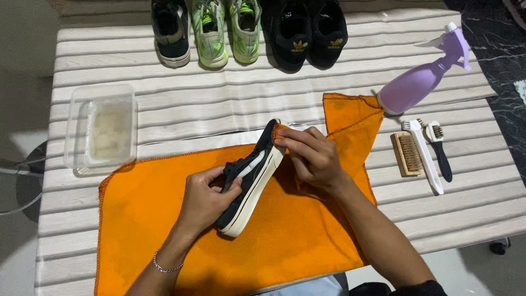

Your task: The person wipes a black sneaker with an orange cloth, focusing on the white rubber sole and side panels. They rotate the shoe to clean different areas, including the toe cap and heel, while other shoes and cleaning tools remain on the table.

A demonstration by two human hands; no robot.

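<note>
Left hand [205, 200] clamped around the heel half of a black sneaker [249, 178] with white sole, held tilted on its side above the middle of an orange cloth [285, 235]. Right hand [312, 159] pinching a fold of that cloth against the toe, at one o'clock from the left. Clear plastic tub [101, 129] at ten o'clock. Purple spray bottle [419, 79] and three brushes [422, 153] at two to three o'clock. Row of shoes [249, 30] at twelve, on a white slatted table [219, 104].

Matt black fabric shoe [249, 178] with smooth white rubber sole on soft orange cloth [153, 219]
</note>
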